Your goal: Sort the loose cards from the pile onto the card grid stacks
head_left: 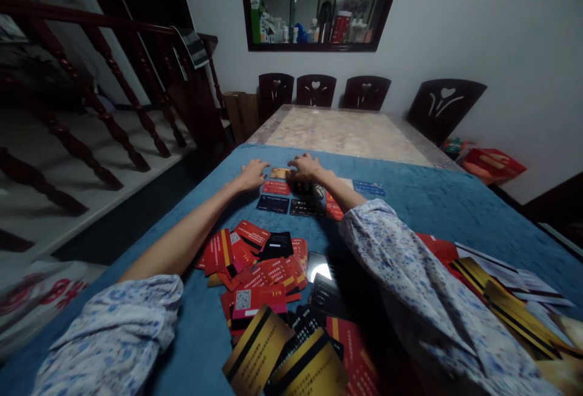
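Note:
Several cards lie in neat rows on the blue cloth. Among them are a gold card (279,173), a red card (276,187), a dark blue card (273,204), a black card (306,208) and a light blue card (369,187). My left hand (254,174) rests just left of the gold card, fingers apart and holding nothing. My right hand (306,167) is at the gold card's right end, its fingers spread and curved downward. Whether its fingertips touch the card, I cannot tell. My right forearm hides part of the rows.
Nearer me is a loose heap of red cards (264,274), black cards and gold cards (257,347). Another pile of gold cards (514,308) lies at the right. Beyond the blue cloth (204,201) are the bare tabletop (341,132) and several dark chairs (316,89).

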{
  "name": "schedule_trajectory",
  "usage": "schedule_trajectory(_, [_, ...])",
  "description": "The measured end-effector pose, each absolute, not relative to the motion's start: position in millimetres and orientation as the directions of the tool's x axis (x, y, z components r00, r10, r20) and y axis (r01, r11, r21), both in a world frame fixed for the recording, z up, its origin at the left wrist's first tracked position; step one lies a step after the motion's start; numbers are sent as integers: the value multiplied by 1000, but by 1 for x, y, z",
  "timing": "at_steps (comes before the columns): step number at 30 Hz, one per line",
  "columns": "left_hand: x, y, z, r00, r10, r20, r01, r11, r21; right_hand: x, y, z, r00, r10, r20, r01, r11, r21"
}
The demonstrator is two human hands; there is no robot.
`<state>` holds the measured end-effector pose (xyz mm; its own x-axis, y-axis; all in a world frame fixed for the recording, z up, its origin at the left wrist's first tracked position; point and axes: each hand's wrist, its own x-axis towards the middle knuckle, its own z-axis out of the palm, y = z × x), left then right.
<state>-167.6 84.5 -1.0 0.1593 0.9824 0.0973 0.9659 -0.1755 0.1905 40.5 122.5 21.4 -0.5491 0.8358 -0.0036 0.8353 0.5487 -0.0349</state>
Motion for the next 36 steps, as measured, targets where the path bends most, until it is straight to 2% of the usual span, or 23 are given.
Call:
schedule_trajectory(5, [-174, 48, 1, 148, 974, 169, 959, -184, 218, 42, 100, 19, -633, 769, 89, 771, 637, -12])
schedule_trajectory(15, [-189, -22, 3, 170, 951, 257, 944, -232, 233, 31, 42, 16, -743, 636, 208, 634, 768, -86])
schedule_trajectory(23, [-214, -61, -2, 187, 958, 219, 939, -239, 247, 9, 7, 14, -888, 403, 220, 387, 915, -113])
schedule_trajectory(28, [-228, -72, -8, 162, 961, 223, 924, -227, 309, -4, -19, 11, -949, 237, 207, 207, 966, -155])
schedule_trajectory(36, [-229, -80, -16, 209, 948, 242, 884, -288, 367, -14, -53, 4, -983, 110, 150, 90, 987, -134])
